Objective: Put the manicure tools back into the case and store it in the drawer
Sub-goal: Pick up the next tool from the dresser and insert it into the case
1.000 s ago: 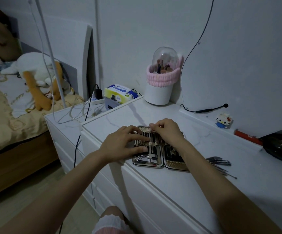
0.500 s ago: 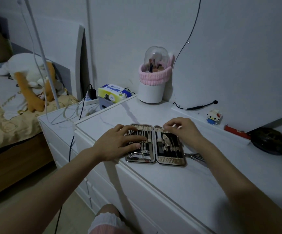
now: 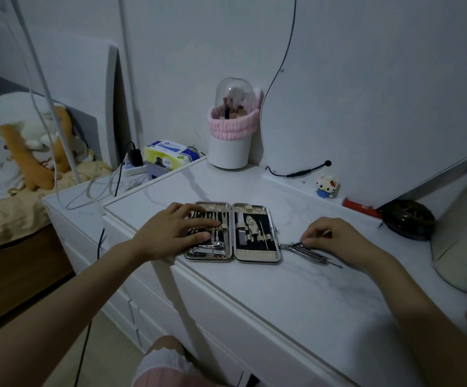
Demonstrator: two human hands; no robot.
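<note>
An open manicure case (image 3: 256, 256) with a gold-coloured rim lies flat on the white dresser top (image 3: 282, 297). Both halves hold metal tools under straps. My left hand (image 3: 176, 233) rests flat on the case's left half, fingers spread over the tools. A small pile of loose metal tools (image 3: 307, 251) lies just right of the case. My right hand (image 3: 332, 236) is over that pile, with its fingertips pinched on one thin tool at the pile's left end. Drawer fronts (image 3: 226, 317) run below the dresser's front edge, all shut.
A white brush holder with a pink band (image 3: 230, 141) stands at the back. A tissue pack (image 3: 170, 152), a power strip with cables (image 3: 131, 167), a small block figure (image 3: 326, 185), a red object (image 3: 359, 207) and a dark round object (image 3: 406, 220) lie around. A bed is at left.
My right hand has moved from the case's upper edge out to the loose tools on the right. My left hand has stayed on the case's left half.
</note>
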